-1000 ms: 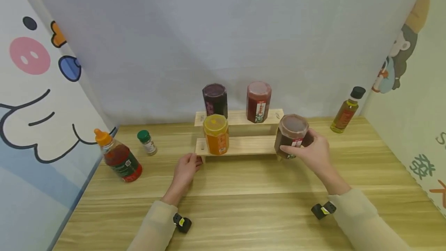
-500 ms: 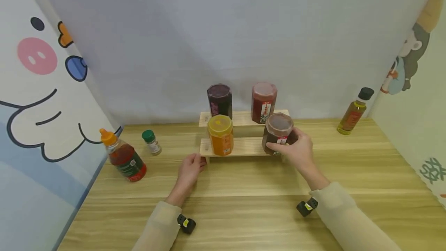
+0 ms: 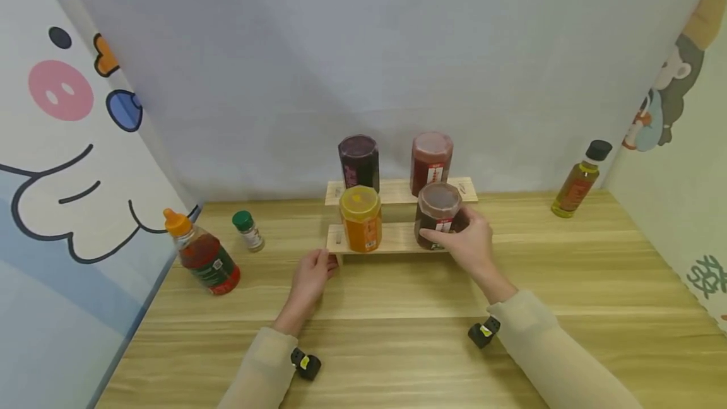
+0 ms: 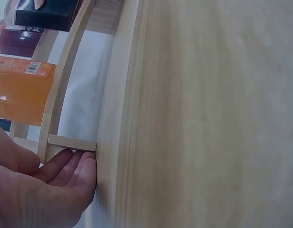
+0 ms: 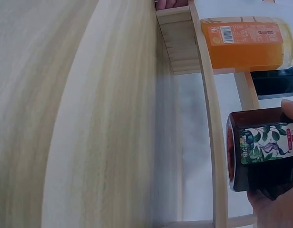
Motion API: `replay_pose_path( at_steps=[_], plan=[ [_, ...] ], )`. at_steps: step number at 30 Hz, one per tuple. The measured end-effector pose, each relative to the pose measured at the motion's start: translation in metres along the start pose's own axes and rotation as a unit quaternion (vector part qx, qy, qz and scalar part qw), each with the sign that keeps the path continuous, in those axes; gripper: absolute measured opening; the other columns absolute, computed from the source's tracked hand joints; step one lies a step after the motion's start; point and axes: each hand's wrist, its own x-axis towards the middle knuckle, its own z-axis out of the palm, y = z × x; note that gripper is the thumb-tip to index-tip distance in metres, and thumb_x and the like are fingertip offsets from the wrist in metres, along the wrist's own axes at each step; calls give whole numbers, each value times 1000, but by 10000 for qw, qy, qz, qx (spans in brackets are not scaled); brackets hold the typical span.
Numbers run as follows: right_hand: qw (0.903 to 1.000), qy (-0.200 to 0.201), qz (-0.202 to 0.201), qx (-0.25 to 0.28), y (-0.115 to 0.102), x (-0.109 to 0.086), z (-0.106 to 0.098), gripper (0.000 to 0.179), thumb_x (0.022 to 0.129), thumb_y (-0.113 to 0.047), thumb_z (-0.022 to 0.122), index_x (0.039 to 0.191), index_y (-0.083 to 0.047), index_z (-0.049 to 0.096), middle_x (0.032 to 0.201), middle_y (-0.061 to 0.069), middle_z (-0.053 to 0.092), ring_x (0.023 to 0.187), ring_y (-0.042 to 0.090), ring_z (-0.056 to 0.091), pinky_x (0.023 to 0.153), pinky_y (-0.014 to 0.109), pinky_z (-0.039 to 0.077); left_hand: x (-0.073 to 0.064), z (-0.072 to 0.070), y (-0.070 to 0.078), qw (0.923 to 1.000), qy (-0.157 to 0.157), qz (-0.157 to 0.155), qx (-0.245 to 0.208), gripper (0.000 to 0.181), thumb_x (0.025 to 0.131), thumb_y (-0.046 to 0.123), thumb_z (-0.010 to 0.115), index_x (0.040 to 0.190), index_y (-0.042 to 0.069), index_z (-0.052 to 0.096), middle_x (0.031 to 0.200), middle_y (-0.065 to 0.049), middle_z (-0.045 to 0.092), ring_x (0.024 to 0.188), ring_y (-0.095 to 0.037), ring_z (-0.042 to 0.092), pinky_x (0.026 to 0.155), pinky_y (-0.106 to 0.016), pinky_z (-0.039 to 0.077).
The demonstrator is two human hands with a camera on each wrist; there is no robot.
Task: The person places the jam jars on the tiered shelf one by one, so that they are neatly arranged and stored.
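A two-tier wooden shelf (image 3: 397, 237) stands at the table's back. My left hand (image 3: 309, 278) grips its lower left corner, thumb at the front and fingers curled behind the end leg (image 4: 73, 142). My right hand (image 3: 470, 242) holds a dark jam jar (image 3: 426, 216) upright at the lower tier's right side, thumb in front and fingers behind. In the right wrist view its base is close to the board; I cannot tell whether they touch. An orange jar (image 3: 361, 223) sits left on the lower tier. The upper tier bears a purple-black jar (image 3: 359, 163) and a red jar (image 3: 430, 166).
Left on the table (image 3: 386, 346) stand a sauce bottle (image 3: 207, 257) with an orange nozzle and a small green-capped shaker (image 3: 248, 232). An oil bottle (image 3: 578, 185) is at the back right. A pale wall (image 3: 363, 49) rises behind the shelf.
My right hand has carried the dark jar leftward, from the lower tier's right end toward the orange jar. The left hand keeps its place at the shelf corner. The head view has shifted slightly.
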Motion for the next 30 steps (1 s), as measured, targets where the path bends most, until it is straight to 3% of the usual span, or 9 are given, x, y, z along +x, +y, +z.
replay_pose_path(
  at_steps=[4, 13, 20, 30],
  plan=[
    [10000, 19, -13, 35, -15, -4, 0, 53, 68, -5, 86, 113, 7, 62, 105, 19, 65, 95, 27, 61, 78, 29, 53, 1, 0, 1, 10000, 0, -18, 0, 39, 106, 17, 33, 126, -12, 51, 121, -27, 56, 113, -34, 55, 95, -40, 47],
    [9999, -26, -67, -127, 23, 5, 7, 67, 66, -21, 90, 121, 1, 59, 114, 15, 63, 101, 24, 60, 84, 32, 52, 1, 1, 0, 10000, -6, 25, 4, 39, 106, 17, 33, 126, -12, 50, 121, -28, 55, 113, -35, 54, 95, -40, 47],
    [9998, -102, -15, -173, 25, 2, 5, 68, 66, -21, 90, 122, 0, 58, 114, 15, 64, 98, 24, 62, 82, 34, 54, 3, 2, -1, 10000, 1, 39, -42, 39, 106, 17, 33, 125, -13, 50, 121, -29, 55, 113, -35, 55, 95, -40, 47],
    [9996, -263, 93, -37, 27, -5, -3, 73, 72, -23, 86, 131, 3, 52, 129, 21, 55, 118, 30, 53, 97, 40, 46, 1, 3, 0, 9999, -22, 32, -154, 38, 106, 15, 34, 125, -14, 50, 120, -29, 55, 113, -36, 55, 95, -41, 47]
  ],
)
